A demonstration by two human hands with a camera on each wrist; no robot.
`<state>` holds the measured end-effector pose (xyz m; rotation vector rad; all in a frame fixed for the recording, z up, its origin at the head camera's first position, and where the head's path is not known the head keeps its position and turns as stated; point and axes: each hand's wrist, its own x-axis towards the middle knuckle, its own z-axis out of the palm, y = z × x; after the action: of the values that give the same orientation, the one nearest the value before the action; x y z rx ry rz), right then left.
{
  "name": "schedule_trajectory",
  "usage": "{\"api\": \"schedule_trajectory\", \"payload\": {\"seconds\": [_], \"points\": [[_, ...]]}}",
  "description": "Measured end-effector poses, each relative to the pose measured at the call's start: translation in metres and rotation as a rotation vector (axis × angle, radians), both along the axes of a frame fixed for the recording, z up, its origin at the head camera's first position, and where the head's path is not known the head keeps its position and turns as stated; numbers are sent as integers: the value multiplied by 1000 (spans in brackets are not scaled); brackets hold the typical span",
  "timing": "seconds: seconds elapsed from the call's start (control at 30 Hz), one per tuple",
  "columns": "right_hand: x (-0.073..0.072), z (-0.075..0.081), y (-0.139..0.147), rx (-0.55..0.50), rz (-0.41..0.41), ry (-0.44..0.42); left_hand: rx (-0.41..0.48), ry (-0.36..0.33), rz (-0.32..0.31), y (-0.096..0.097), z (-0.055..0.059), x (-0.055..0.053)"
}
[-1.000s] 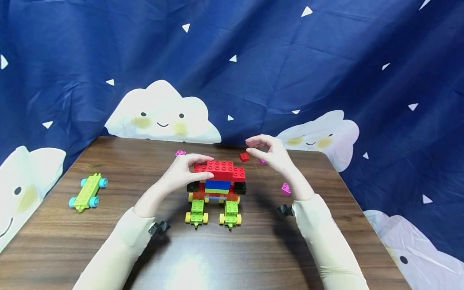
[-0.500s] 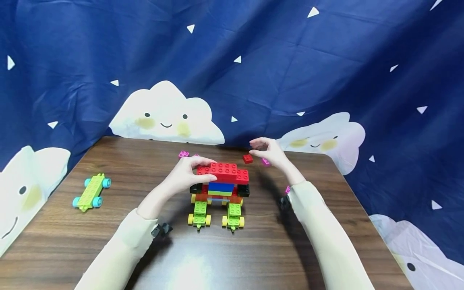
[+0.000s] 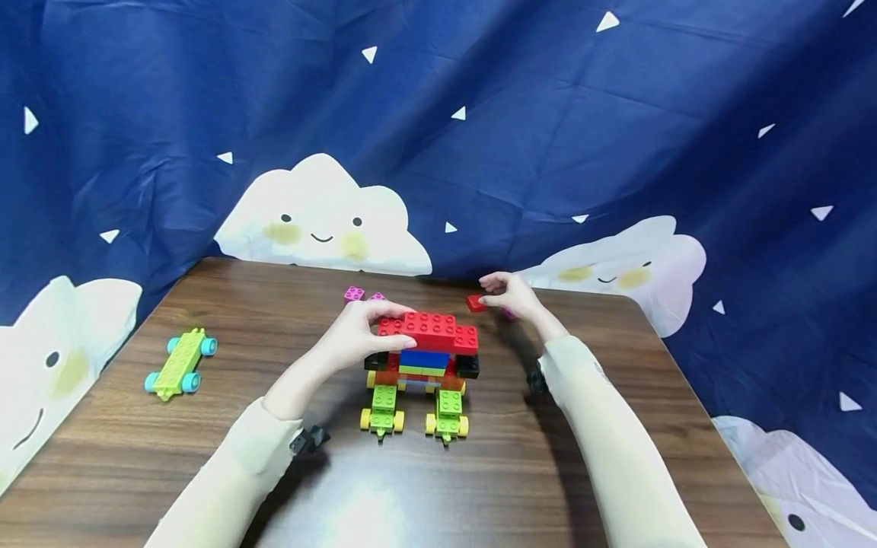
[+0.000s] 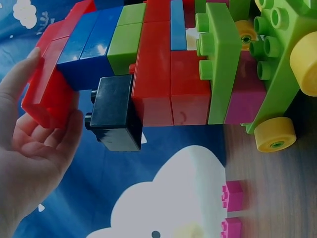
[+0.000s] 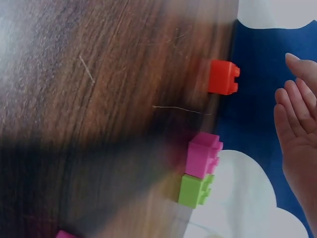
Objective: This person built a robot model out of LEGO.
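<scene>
A toy-brick model (image 3: 430,331) stands in the middle of the table: red bricks on top, blue and green layers below, black bricks at its sides, green wheeled bases at the bottom. My left hand (image 3: 359,327) grips the left end of its red top; in the left wrist view the thumb and fingers (image 4: 72,134) lie on opposite sides of the red brick (image 4: 52,91). At the back right, my right hand (image 3: 515,297) hovers beside a small red brick (image 3: 474,303). The right wrist view shows that hand (image 5: 299,114) apart from the red brick (image 5: 222,77), holding nothing.
A green car base (image 3: 181,364) with blue wheels lies at the left. Behind the model sit two pink bricks (image 3: 354,294). The right wrist view has a pink brick (image 5: 202,154) beside a green brick (image 5: 194,190). A blue cloud-print curtain (image 3: 479,137) hangs behind the table.
My right hand has come lower and nearer the small red brick. The left hand keeps its grip on the model. The head view has shifted slightly.
</scene>
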<state>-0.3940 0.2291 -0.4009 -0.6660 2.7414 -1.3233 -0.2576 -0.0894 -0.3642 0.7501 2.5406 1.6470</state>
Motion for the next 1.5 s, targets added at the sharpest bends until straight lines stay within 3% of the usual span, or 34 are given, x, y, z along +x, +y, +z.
{"api": "schedule_trajectory", "payload": {"seconds": [0.07, 0.2, 0.67, 0.97, 1.5], "points": [[-7, -12, 4, 3, -7, 6, 4, -2, 2, 1, -1, 1], [-6, -14, 3, 14, -17, 2, 3, -12, 8, 1, -1, 3], [-10, -6, 14, -3, -82, -6, 16, -9, 13, 0, -1, 0], [-8, -5, 26, 61, -111, -7, 9, -24, 22, -1, -2, 0], [-15, -14, 46, 59, -54, -28, 4, -21, 21, -1, -3, 0]]}}
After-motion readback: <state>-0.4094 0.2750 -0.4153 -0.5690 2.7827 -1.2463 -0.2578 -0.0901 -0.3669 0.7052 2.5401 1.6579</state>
